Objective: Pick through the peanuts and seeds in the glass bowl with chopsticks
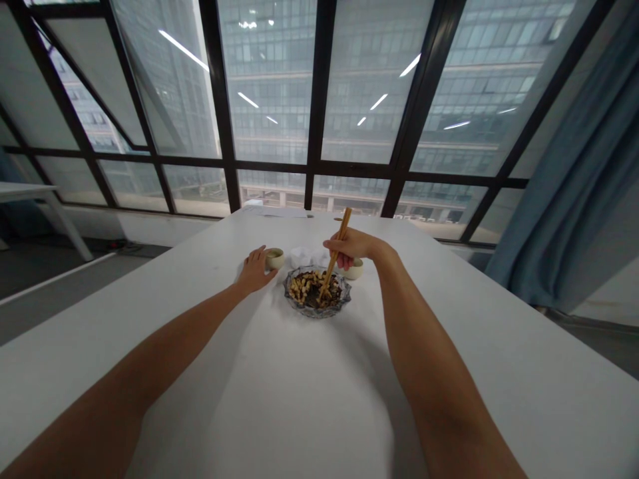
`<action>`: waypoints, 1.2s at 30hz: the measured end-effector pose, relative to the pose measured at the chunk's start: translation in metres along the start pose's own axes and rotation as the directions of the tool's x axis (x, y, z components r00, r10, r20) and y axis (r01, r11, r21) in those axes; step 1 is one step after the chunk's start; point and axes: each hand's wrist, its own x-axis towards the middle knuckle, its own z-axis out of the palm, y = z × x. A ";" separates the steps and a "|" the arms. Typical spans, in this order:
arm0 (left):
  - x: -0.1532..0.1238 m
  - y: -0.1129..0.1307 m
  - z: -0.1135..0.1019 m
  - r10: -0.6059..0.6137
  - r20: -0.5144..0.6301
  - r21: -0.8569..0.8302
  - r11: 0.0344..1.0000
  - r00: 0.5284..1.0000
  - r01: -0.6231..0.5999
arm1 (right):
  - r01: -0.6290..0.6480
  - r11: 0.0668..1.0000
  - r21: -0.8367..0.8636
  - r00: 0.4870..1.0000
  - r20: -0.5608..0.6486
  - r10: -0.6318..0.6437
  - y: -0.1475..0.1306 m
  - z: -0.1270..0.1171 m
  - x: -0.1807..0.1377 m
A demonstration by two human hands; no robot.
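A scalloped glass dish (pixel 342 301) with dark and pale bits of food stands mid-table. My right hand (pixel 349 247) is closed round a pair of wooden chopsticks (pixel 336 251) whose tips dip into the food. My left hand (pixel 255 269) lies on the table left of the dish, fingers loosely out, touching a small cream cup (pixel 275 257). A second cream cup (pixel 356 269) sits just behind my right hand, partly hidden by it.
The white table (pixel 299 386) runs to a far edge by a wall of black-framed windows (pixel 319 100). White crumpled paper (pixel 303 254) lies between the cups. A blue curtain (pixel 574 199) hangs right; another white table (pixel 30 193) stands left.
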 end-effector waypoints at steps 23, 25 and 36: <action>0.001 0.005 0.001 -0.006 -0.014 -0.002 1.000 1.000 0.006 | 0.087 0.996 -0.038 0.996 -0.008 -0.087 0.007 0.007 0.011; 0.001 0.005 0.002 -0.005 -0.018 0.003 1.000 1.000 0.005 | 0.091 0.995 -0.034 0.996 -0.010 -0.092 0.008 0.006 0.011; 0.001 0.004 0.002 -0.013 -0.007 0.009 1.000 1.000 0.013 | 0.100 0.994 -0.042 0.995 -0.020 -0.101 0.006 0.006 0.012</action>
